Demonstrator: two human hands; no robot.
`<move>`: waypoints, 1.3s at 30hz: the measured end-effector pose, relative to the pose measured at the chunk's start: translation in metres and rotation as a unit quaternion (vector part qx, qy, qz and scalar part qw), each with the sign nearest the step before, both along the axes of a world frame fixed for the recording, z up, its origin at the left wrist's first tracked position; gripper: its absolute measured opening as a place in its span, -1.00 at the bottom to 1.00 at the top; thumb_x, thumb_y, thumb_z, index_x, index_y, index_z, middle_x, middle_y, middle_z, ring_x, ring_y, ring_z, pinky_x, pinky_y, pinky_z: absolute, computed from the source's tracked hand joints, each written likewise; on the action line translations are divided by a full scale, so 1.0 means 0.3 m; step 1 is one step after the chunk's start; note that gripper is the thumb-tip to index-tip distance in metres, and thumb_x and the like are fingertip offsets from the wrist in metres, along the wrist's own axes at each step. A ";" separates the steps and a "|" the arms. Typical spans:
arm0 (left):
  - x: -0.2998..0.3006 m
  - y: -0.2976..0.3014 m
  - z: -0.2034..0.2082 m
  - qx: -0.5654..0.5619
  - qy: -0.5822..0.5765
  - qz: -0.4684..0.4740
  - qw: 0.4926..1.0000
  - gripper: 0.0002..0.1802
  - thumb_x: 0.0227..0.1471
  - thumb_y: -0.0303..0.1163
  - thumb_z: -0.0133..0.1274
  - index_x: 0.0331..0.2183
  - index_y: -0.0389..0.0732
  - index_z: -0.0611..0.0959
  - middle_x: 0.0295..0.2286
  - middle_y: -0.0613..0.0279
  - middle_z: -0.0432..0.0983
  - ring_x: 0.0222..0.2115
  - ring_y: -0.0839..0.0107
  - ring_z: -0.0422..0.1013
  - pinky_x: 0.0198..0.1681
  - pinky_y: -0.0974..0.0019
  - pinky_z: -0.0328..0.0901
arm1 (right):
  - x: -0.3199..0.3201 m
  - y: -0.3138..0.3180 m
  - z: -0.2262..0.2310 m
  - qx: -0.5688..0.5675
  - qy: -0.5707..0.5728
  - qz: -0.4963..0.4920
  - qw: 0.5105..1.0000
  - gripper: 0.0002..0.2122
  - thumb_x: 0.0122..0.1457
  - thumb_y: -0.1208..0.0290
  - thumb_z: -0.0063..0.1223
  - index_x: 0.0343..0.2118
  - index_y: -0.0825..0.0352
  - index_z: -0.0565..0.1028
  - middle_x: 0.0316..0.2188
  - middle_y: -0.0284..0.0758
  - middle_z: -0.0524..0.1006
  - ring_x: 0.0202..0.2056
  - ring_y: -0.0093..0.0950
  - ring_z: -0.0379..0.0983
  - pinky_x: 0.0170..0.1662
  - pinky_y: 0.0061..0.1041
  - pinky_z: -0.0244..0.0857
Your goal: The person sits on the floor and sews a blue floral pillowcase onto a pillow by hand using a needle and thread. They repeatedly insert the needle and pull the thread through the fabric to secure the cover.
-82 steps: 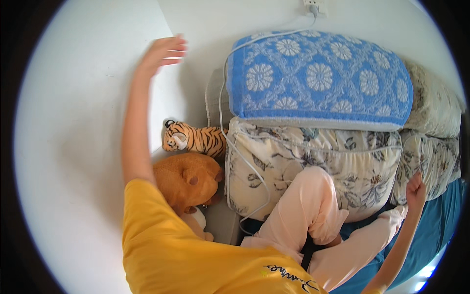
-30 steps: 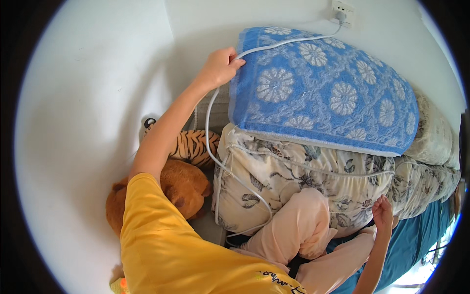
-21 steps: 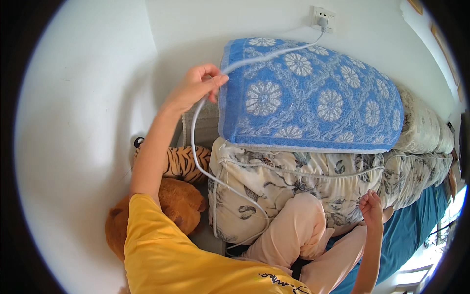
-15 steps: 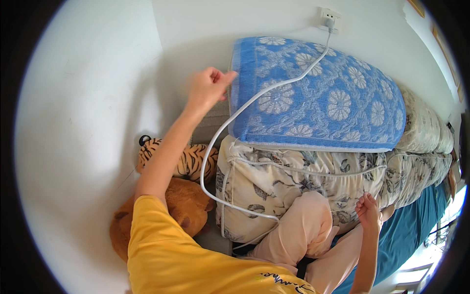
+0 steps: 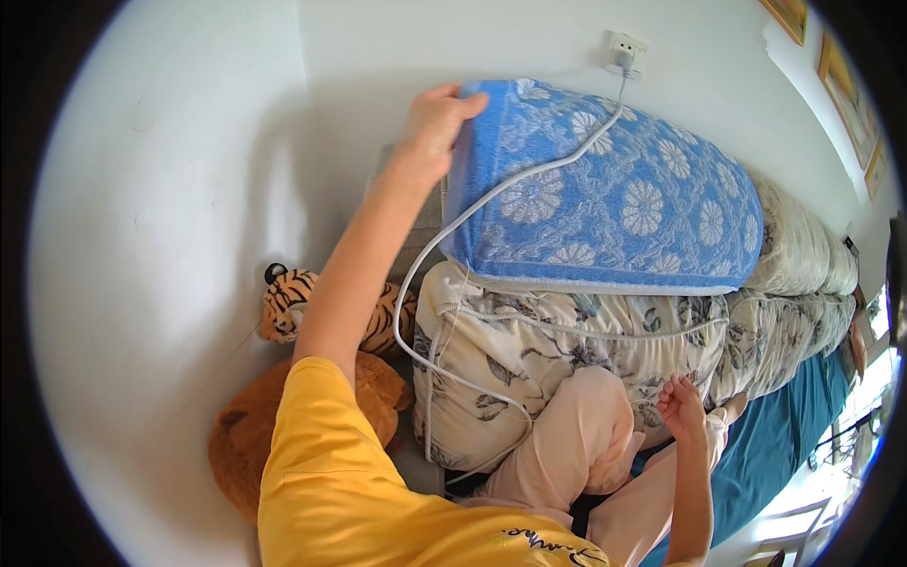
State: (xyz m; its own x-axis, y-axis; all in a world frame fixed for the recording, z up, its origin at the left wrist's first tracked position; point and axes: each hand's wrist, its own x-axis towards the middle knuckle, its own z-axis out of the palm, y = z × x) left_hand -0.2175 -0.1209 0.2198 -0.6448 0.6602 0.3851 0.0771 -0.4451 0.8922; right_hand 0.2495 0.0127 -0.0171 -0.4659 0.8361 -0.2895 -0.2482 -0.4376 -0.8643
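A blue towel (image 5: 642, 208) with white flowers lies draped over the sofa's padded back. My left hand (image 5: 436, 128) reaches up to its far left corner, thumb and fingers closed on the edge there. In front of the pale flowered cushion (image 5: 567, 354), my right hand (image 5: 681, 408) is held above my legs with its fingers curled together. A faint thin line, like a thread, shows beside its fingertips; what they hold, if anything, is too small to tell. A white power cable (image 5: 501, 186) crosses over the towel and loops down over the cushion toward my lap.
The cable's plug sits in a wall socket (image 5: 625, 55) behind the towel. To the left are a striped tiger plush (image 5: 288, 307) and a brown plush (image 5: 246, 444) against the white wall. A dark teal cloth (image 5: 784, 444) covers the area at right. Framed pictures (image 5: 846, 94) hang at far right.
My left hand has moved up and right onto the towel's far left corner and taken hold of it. The towel's left edge is slightly lifted. My right hand stays curled near my knee.
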 end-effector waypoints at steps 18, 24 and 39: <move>-0.555 0.530 0.114 0.005 -0.253 0.046 0.966 -0.77 -0.09 -0.51 0.22 -0.38 -0.50 0.60 -0.44 -0.10 0.57 -0.49 0.23 0.54 -0.49 0.28 0.43 | -0.149 -0.115 0.089 0.062 0.004 0.070 0.996 -0.96 0.26 0.46 -0.07 -0.30 0.27 0.34 -0.58 -0.40 0.42 -0.57 -0.52 0.39 -0.50 -0.58 0.29; -0.571 0.480 -0.013 -0.027 -0.128 0.214 0.968 -0.94 -0.14 -0.63 0.16 -0.55 -0.44 0.61 -0.51 -0.03 0.54 -0.56 0.29 0.47 -0.56 0.27 0.37 | -0.046 -0.121 0.092 0.055 -0.004 0.014 0.998 -0.98 0.28 0.49 -0.12 -0.29 0.24 0.32 -0.58 -0.39 0.38 -0.58 -0.50 0.33 -0.48 -0.57 0.24; -0.762 0.575 0.044 -0.501 0.352 0.277 0.740 -0.85 -0.21 -0.38 0.14 -0.52 -0.25 0.67 -0.44 0.07 0.59 -0.50 0.29 0.51 -0.41 0.29 0.37 | -0.028 -0.050 0.045 0.052 -0.013 0.024 0.998 -0.96 0.28 0.47 -0.10 -0.29 0.28 0.32 -0.58 -0.39 0.41 -0.59 -0.53 0.37 -0.52 -0.61 0.25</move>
